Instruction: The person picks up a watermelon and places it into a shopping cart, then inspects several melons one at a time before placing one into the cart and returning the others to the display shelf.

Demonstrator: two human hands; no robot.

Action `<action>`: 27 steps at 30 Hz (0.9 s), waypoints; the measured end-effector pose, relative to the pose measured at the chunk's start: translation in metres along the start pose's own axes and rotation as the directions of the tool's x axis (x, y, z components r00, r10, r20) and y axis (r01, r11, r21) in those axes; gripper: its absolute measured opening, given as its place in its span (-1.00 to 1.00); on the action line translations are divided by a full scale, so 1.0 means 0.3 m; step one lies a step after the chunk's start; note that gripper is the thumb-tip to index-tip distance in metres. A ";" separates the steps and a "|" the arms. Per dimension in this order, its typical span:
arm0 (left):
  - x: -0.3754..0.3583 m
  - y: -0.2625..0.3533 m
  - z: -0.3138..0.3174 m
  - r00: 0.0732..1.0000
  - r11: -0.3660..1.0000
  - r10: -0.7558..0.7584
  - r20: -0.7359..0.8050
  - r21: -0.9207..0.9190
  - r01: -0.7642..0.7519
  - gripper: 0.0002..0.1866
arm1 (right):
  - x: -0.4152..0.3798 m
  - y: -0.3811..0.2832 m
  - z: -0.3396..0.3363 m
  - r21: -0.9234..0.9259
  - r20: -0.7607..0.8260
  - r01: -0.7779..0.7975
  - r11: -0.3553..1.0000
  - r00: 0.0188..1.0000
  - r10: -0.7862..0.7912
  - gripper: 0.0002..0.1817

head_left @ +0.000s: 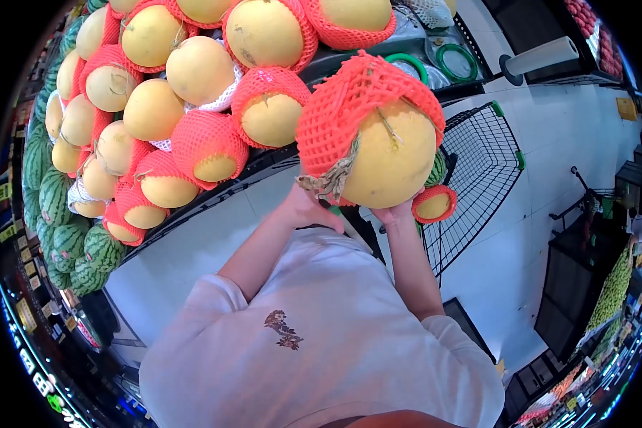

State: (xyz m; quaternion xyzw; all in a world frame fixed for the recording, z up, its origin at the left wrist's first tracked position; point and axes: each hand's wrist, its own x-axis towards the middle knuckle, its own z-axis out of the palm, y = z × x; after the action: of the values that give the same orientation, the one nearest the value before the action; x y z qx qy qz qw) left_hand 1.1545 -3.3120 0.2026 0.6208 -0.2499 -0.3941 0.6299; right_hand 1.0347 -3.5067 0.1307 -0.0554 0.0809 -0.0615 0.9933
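A large yellow melon (391, 158) is held up in front of my chest, partly wrapped in a red foam net (335, 114). A short stem shows on its face, and a dried, withered leaf hangs at its lower left. My right hand (396, 213) supports it from below, with the fingers hidden behind the fruit. At the lower left edge, my left hand (312, 210) is against the melon, its fingers mostly hidden. Just beyond my right hand, a smaller yellow melon in a red net (434, 205) and a watermelon (439, 170) sit in a shopping cart (478, 160).
A display piled with netted yellow melons (267, 32) rises ahead and to the left. Several watermelons (55, 194) line its left side. Green rings (456, 63) lie on the stand's far right part. A roll on a holder (542, 57) stands beyond the cart.
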 end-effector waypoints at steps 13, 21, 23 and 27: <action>0.196 0.104 -0.200 0.973 0.984 0.152 -0.171 -0.067 -0.165 0.51 | 0.303 -0.354 0.300 -0.960 -0.205 -0.239 0.143 0.953 0.222 0.43; 0.350 0.117 -0.236 0.979 0.855 0.191 -0.074 0.502 -0.129 0.25 | 0.443 -0.377 0.056 -0.938 -0.034 -0.089 0.335 0.986 0.166 0.14; 0.385 0.071 -0.231 0.976 0.904 0.202 -0.081 0.398 -0.154 0.20 | 0.448 -0.395 0.047 -0.963 -0.029 -0.074 0.259 0.984 0.175 0.25; 0.343 0.044 -0.234 0.984 0.930 0.137 -0.113 0.358 -0.089 0.21 | 0.439 -0.377 0.083 -0.977 -0.034 -0.081 0.199 0.973 0.229 0.42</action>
State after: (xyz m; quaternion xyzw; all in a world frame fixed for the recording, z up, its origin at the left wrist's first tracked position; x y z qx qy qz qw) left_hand 1.2715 -3.3549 0.1902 0.7332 -0.3082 -0.2629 0.5462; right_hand 1.1550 -3.6329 0.1484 -0.6588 0.0474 0.1062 0.7433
